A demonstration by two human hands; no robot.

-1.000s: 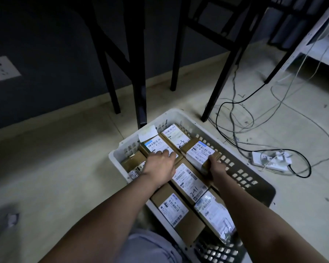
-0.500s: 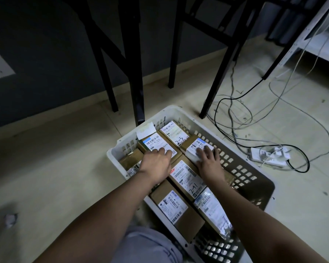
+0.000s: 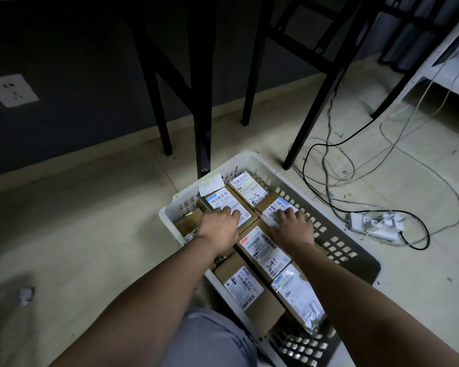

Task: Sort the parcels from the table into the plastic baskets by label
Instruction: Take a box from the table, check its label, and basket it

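Head view, as I read it: white basket (image 3: 257, 161) on the floor, packed with labelled parcels. My left hand (image 3: 219, 229) lies flat on the far-left parcel (image 3: 223, 201); my right hand (image 3: 293, 227) lies flat on the far-right parcel (image 3: 278, 207), fingers spread, neither gripping. Both parcels sit directly under the palms, long axes running away from me. Each hand is nearest its own box.

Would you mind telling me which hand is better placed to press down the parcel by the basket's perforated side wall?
The right hand: it already lies flat on that parcel beside the wall of the basket. The left hand rests on another parcel across the basket.
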